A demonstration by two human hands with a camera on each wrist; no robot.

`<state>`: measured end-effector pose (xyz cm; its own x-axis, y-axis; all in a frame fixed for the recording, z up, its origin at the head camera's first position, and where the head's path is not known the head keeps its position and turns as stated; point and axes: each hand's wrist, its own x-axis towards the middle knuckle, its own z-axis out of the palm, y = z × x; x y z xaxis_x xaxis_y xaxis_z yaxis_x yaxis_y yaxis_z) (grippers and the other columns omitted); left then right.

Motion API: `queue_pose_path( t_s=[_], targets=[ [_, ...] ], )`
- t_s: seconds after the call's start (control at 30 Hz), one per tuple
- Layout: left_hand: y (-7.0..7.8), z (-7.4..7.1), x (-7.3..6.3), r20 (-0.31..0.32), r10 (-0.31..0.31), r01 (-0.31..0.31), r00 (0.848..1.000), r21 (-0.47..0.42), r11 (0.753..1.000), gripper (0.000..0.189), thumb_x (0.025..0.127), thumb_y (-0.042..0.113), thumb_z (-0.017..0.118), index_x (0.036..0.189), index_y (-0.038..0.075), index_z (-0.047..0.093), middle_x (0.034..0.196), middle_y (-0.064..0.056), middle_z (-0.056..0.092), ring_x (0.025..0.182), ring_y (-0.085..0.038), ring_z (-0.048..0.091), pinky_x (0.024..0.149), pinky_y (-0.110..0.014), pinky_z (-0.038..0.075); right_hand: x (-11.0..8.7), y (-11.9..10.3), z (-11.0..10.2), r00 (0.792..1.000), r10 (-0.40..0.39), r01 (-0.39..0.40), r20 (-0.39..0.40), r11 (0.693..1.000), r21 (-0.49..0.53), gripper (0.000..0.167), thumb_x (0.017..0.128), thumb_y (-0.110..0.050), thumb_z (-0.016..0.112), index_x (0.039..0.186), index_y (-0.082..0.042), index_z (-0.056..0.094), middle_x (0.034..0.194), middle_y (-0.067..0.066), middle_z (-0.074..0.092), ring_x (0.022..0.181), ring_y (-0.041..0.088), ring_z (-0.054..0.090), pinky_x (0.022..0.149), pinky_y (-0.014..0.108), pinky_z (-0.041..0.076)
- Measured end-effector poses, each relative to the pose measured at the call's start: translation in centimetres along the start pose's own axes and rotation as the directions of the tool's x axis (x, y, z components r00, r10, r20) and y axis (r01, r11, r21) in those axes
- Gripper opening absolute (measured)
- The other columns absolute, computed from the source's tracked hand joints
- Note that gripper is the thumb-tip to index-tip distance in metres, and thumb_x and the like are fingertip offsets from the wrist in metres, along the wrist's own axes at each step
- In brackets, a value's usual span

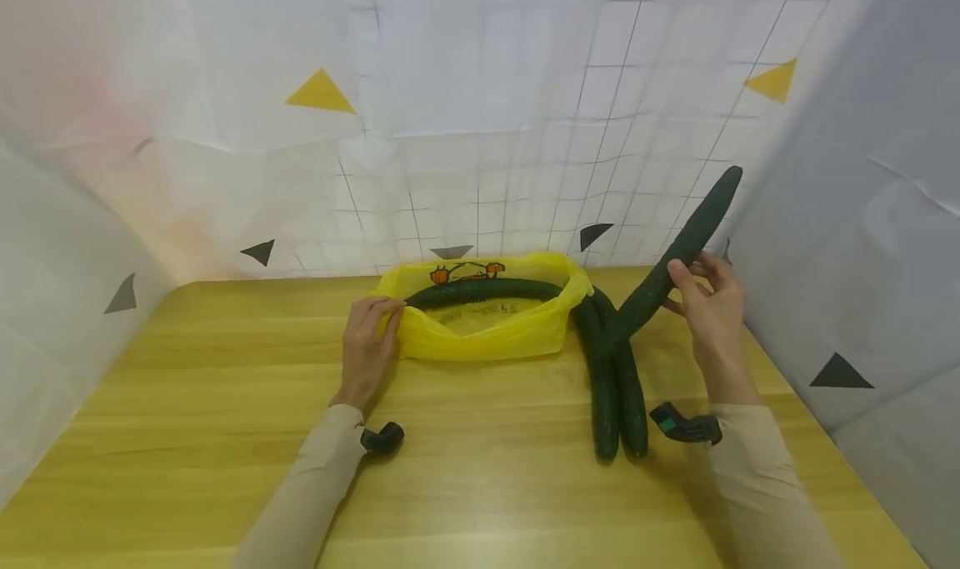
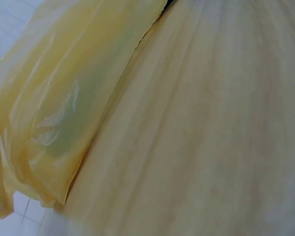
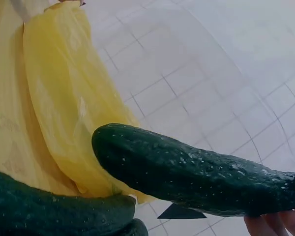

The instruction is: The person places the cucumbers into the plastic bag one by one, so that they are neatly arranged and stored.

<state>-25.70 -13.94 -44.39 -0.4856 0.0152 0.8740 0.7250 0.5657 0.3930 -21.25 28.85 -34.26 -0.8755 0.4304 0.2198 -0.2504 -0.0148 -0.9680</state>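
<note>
Beige sleeves point(image 1: 303, 494) run to a left hand point(image 1: 367, 348) pinching a translucent yellow plastic bag point(image 1: 487, 346) by the back edge of the worktop point(image 1: 180, 419), and a right hand point(image 1: 714, 306) gripping a long dark-green cucumber point(image 1: 696, 232) above two lying cucumbers point(image 1: 603, 402) (only the head view shows a bagged cucumber point(image 1: 487, 289) uncovered).

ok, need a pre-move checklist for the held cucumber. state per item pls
1. Right hand grips the held cucumber: ok, held partway along its length.
2. Left hand steadies the yellow bag: ok, pinching it at its left end.
3. Bag mouth open: ok, front edge sags and the inside shows.
4. Held cucumber lined up with the mouth: not ok, it slants off to the right, its lower end over the two loose cucumbers in the head view.
5. Room for it beside the bagged cucumber: cannot tell, the bag's depth is hidden.
</note>
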Motion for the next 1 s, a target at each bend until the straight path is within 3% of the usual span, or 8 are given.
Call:
queue_pose_path(
  t_s=[0.47, 0.63, 1.0],
  targets=[
    [-0.2, 0.0, -0.1, 0.012, -0.022, 0.022, 1.000, -0.006, 1.000, 0.011, 0.088, 0.007, 0.064, 0.099, 0.006, 0.069, 0.101, -0.007, 0.064, 0.097, -0.022, 0.054, 0.088, -0.025, 0.043, 0.2, -0.4, 1.7, 1.000, -0.014, 0.014, 0.022, 1.000, 0.019, 0.051, 0.082, -0.022, 0.073, 0.126, -0.014, 0.050, 0.102, 0.001, 0.050, 0.087, 0.007, 0.064, 0.060, 0.022, 0.056],
    [-0.3, 0.2, -0.2, 0.014, -0.023, 0.023, 1.000, -0.031, 0.999, 0.012, 0.089, 0.006, 0.064, 0.099, 0.008, 0.070, 0.101, -0.006, 0.064, 0.098, -0.022, 0.054, 0.087, -0.026, 0.043, 0.4, -0.2, 2.0, 0.999, -0.054, 0.054, 0.000, 0.998, 0.029, 0.052, 0.081, -0.021, 0.073, 0.127, -0.014, 0.051, 0.103, 0.002, 0.050, 0.087, 0.009, 0.063, 0.061, 0.021, 0.055],
    [-0.2, 0.0, -0.1, 0.029, -0.024, 0.023, 0.999, 0.011, 1.000, 0.011, 0.089, 0.009, 0.064, 0.099, 0.008, 0.070, 0.101, -0.006, 0.064, 0.098, -0.021, 0.055, 0.088, -0.025, 0.044, 0.5, -0.7, 3.6, 0.993, -0.122, 0.118, 0.009, 0.978, 0.171, 0.051, 0.080, -0.014, 0.074, 0.126, -0.011, 0.052, 0.103, 0.005, 0.052, 0.086, 0.014, 0.064, 0.065, 0.025, 0.056]
  ],
)
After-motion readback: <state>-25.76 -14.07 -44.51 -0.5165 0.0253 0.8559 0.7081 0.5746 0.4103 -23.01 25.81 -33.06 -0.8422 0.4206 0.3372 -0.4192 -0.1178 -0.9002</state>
